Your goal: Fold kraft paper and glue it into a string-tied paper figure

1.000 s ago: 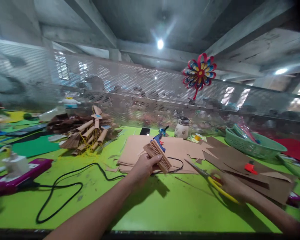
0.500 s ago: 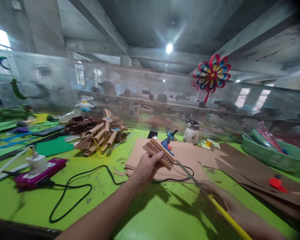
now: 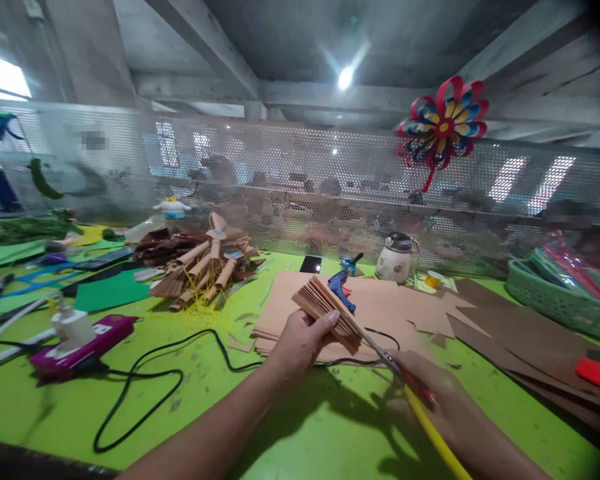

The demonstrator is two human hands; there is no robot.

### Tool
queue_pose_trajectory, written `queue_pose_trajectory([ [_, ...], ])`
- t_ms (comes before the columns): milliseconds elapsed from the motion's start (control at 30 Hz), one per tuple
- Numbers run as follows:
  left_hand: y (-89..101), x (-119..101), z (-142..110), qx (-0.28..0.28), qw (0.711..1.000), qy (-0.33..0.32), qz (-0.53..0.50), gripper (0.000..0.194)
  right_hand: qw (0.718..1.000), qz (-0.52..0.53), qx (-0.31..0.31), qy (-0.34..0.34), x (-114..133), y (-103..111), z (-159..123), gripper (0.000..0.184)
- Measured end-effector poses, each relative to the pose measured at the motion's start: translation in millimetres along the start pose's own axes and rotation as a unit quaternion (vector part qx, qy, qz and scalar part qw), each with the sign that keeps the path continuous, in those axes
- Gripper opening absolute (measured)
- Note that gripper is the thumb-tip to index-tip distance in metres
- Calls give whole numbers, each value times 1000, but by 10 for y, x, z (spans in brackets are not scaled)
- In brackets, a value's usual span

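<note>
Head cam is looking forward and down across green table from its near side, facing mesh screen beyond.

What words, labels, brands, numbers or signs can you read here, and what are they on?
Nothing can be read with certainty.
Power strip: marks on its white patch, too blurred to read.
Blue tags on the paper bundle: any print is too small to read.
Jar: dark marks, no readable lettering.
Folded paper and scissors: no text visible.
</note>
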State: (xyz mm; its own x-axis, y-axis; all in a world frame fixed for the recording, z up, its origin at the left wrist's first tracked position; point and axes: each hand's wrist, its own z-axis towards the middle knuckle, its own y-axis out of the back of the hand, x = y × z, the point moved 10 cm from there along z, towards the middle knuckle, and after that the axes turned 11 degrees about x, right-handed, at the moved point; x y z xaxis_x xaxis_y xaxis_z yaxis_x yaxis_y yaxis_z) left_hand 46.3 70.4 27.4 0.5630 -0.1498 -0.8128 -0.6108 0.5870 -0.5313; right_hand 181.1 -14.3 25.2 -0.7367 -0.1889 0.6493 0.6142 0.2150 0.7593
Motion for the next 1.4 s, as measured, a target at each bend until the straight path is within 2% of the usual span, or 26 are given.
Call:
queue_pose_trajectory([
  [233, 4, 3, -11, -4, 999, 19, 30, 32, 1000, -14, -9, 8, -32, 1, 24, 36],
  [600, 36, 37, 9, 5, 999, 14, 51, 32, 997, -53, -59, 16, -185, 38, -2, 41],
  [767, 52, 85, 18, 10, 998, 16, 58, 31, 997, -57, -58, 13, -162, 24, 16, 42],
  [967, -30, 205, -6, 42, 996, 32, 70, 25, 996, -55, -60, 23, -103, 21, 45, 47],
  [1133, -50, 223, -9, 52, 996, 26, 71, 26, 995, -59, -72, 39, -71, 20, 40, 47],
  [1400, -43, 219, -11, 49, 996, 26, 65, 26, 991, -90, -86, 54, -177, -24, 53, 44],
])
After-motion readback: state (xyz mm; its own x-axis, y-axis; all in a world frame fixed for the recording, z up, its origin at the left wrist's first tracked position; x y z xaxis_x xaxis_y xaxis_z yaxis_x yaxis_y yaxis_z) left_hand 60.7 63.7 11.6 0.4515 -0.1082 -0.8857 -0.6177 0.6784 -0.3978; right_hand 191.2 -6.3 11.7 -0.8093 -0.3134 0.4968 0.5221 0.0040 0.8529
